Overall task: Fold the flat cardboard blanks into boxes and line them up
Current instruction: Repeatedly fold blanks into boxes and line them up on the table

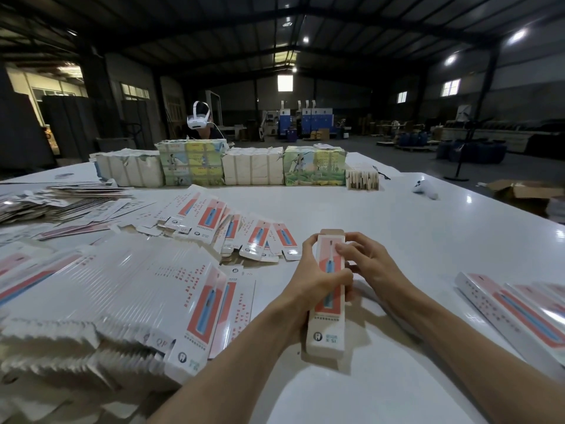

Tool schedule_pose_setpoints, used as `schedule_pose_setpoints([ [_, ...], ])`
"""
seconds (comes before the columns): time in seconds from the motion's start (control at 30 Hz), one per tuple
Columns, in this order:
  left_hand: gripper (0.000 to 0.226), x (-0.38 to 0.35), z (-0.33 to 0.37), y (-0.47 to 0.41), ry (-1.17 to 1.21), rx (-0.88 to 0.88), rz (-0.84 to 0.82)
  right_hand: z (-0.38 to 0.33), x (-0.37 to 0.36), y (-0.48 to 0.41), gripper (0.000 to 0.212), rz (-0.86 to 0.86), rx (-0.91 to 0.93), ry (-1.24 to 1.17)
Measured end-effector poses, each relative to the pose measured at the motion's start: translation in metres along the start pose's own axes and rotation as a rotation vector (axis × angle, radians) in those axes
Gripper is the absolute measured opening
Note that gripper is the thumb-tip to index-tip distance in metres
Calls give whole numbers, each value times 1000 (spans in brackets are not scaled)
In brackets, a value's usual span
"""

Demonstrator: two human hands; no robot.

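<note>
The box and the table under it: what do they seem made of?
The box looks like thin cardboard with a glossy printed front; the bare flap at its far end shows dull brownish board. The table has a smooth, glossy white top mirroring the ceiling lights, perhaps laminate or painted board.

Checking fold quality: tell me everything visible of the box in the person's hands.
The box is a long, narrow carton of glossy white card with a red panel and blue toothbrush picture. It points away from the person, brown far flap open. The left hand grips its middle; the right hand pinches its far end.
</note>
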State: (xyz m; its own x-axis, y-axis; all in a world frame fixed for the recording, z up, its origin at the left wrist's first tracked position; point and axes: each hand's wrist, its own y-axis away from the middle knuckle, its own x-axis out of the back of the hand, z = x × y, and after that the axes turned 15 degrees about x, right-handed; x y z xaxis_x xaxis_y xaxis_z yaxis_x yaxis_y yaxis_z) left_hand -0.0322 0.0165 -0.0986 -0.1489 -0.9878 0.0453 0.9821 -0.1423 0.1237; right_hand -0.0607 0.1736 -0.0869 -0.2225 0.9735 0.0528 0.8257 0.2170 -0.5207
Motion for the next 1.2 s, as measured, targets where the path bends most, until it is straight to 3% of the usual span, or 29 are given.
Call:
schedule_pose_setpoints([
  [0.17,87,-1,1,2,17,33,20,0,-3,1,25,-25,-12,22],
  [0.43,88,-8,1,6,-101,33,-47,8,8,-7,19,241,-59,-38],
  [0.8,90,-4,1,5,-99,37,-53,4,15,-11,27,87,-95,-220],
  [0.9,87,-5,1,6,-107,44,-54,2,11,-10,34,129,-129,-200],
  [1.03,83,-6,1,7,-126,46,-71,4,13,-11,18,188,-136,-195],
  [1.2,85,-9,1,7,-189,35,-44,3,14,-11,19,217,-161,-186],
])
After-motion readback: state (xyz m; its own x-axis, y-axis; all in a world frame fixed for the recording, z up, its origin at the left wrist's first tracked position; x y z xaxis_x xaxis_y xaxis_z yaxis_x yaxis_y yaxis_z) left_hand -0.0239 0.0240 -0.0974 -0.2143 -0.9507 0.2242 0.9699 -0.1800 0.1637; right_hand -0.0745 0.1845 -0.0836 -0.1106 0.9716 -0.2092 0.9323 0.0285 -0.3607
